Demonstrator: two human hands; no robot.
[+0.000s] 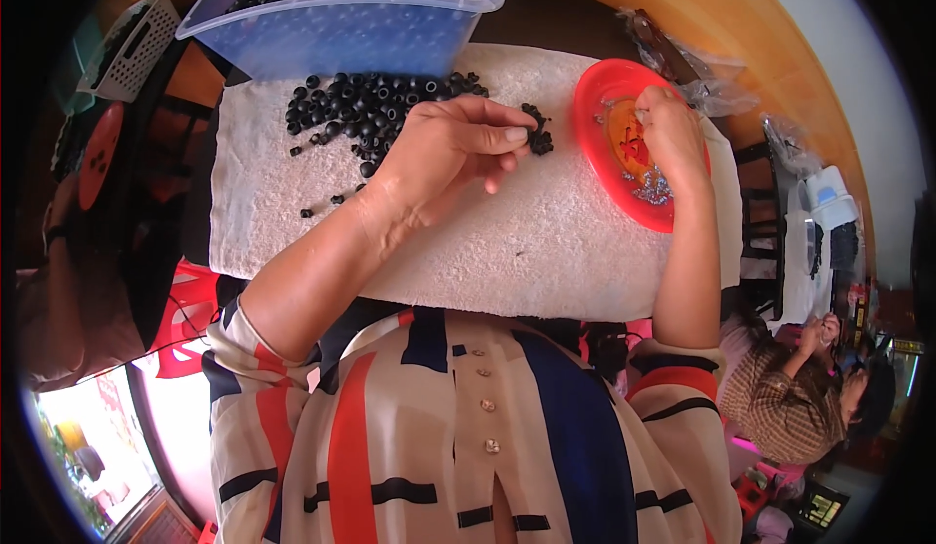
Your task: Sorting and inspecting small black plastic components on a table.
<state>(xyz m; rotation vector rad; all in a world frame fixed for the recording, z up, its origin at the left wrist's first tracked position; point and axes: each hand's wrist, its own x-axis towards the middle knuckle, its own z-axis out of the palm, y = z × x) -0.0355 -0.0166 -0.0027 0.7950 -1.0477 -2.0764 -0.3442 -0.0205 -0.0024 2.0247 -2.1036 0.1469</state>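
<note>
In the head view, the left hand [439, 154] pinches a dark knobbly piece [539, 131] between thumb and fingers, above the middle of a pale cloth [468, 252]. The piece stands out past the fingertips, its long axis running mainly toward and away from the person, across the line of the thumb; which end is its front I cannot tell. Its outline is lumpy, its surface black.

The right hand [673, 139] dips over a plate [588, 120], fingertips drawn together near small red bits [633, 144]; whether they grasp anything I cannot tell. The plate is oval in this view, smooth and red-rimmed, with an orange middle and silvery bits [651, 188] toward its near side.

The cloth looks rough and nubbly. On its far left part lie rounded black beads [366, 110], many with a hole, just beside a bluish see-through plastic tub [341, 37] filled with similar beads.
</note>
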